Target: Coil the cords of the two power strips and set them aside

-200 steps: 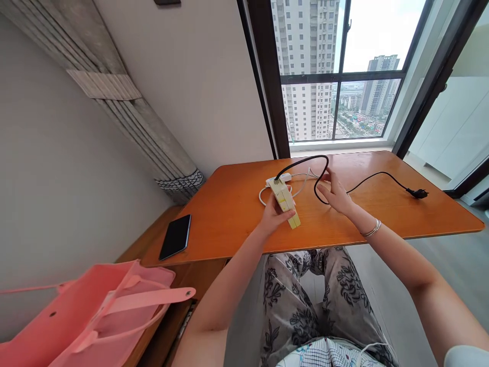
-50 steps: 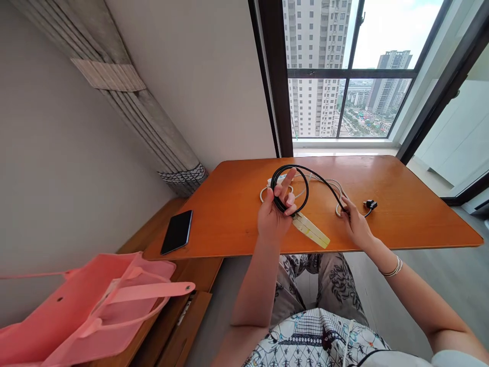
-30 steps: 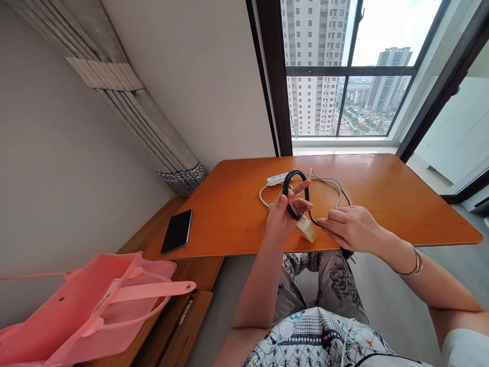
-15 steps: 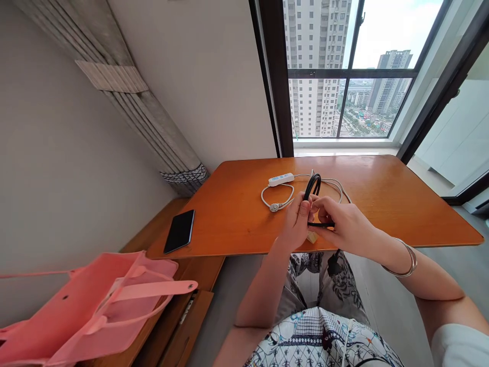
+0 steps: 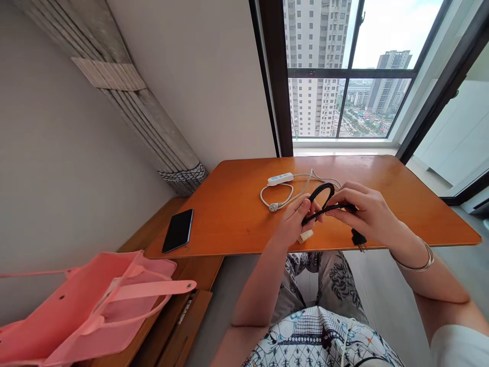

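Looped black power cord (image 5: 322, 189) is held above the table's near edge. My left hand (image 5: 296, 220) is closed around the bundled loops. To its right, my right hand (image 5: 359, 210) pinches a length of the same cord, and the black plug (image 5: 358, 238) dangles below that palm with its prongs downward. Under my left hand lies a small pale wooden block (image 5: 305, 236), partly covered. Just beyond the hands, a white cable with a plug (image 5: 274, 207) and an inline white box (image 5: 280, 179) rests on the table; my right hand hides part of it.
The brown wooden table (image 5: 229, 214) has a black phone or tablet (image 5: 178, 231) at its left end. A pink bag (image 5: 110, 306) sits open on a lower wooden surface at left. A window (image 5: 349, 71) stands behind the table, and a curtain (image 5: 153, 122) hangs at left.
My right hand has moved right and slightly up, drawing a length of cord away from the left hand. The black loop has tilted to the right, and the plug hangs farther right.
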`<act>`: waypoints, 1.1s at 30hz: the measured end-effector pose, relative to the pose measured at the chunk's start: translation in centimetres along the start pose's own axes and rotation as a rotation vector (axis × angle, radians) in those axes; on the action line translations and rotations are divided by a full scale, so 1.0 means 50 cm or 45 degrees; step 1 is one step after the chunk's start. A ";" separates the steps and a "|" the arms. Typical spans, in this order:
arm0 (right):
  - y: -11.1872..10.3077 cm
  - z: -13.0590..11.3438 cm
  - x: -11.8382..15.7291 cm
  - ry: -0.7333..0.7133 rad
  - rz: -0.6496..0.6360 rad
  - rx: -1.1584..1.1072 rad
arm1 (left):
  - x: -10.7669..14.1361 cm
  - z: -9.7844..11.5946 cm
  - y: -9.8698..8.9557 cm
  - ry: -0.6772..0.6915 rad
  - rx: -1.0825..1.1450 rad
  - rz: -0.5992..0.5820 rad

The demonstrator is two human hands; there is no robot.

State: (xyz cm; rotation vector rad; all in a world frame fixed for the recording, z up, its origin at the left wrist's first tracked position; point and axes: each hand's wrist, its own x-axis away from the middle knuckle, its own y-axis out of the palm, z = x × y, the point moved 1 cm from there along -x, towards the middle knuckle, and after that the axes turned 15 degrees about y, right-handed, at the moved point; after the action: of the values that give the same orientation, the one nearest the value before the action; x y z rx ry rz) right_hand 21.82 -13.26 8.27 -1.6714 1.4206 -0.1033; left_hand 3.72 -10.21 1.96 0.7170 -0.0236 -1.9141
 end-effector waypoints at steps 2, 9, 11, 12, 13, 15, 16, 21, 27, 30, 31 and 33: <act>-0.006 0.006 -0.030 -0.019 0.062 -0.001 | 0.002 0.000 0.006 -0.076 0.079 -0.068; 0.021 0.082 -0.102 0.180 -0.229 -0.397 | 0.002 0.008 -0.006 -0.257 0.443 -0.166; 0.030 0.096 -0.102 0.256 -0.281 -0.501 | 0.001 0.009 -0.014 -0.280 0.495 -0.188; 0.032 0.100 -0.100 0.290 -0.283 -0.534 | 0.001 0.009 -0.018 -0.289 0.504 -0.193; 0.034 0.104 -0.096 0.317 -0.275 -0.568 | 0.001 0.009 -0.022 -0.298 0.508 -0.186; 0.037 0.111 -0.088 0.348 -0.238 -0.638 | 0.001 0.009 -0.027 -0.320 0.514 -0.133; 0.039 0.115 -0.083 0.358 -0.208 -0.665 | 0.001 0.010 -0.029 -0.331 0.523 -0.094; 0.066 0.148 -0.058 0.398 0.035 -0.508 | 0.000 0.015 -0.033 -0.316 0.646 0.071; 0.099 0.178 -0.015 0.489 -0.261 -0.567 | 0.003 0.021 -0.035 -0.234 0.736 0.134; 0.114 0.195 -0.006 0.586 -0.418 -0.708 | 0.003 0.021 -0.035 -0.223 0.751 0.176; 0.120 0.200 -0.007 0.625 -0.404 -0.739 | 0.003 0.020 -0.034 -0.236 0.754 0.178; 0.133 0.205 -0.015 0.697 -0.279 -0.801 | 0.003 0.016 -0.030 -0.280 0.755 0.178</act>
State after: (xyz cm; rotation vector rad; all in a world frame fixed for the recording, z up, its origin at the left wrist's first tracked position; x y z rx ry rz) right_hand 22.59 -6.28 -1.77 -2.4498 1.7813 -0.2761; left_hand 2.03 -9.90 2.05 0.8579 -0.7849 -1.8476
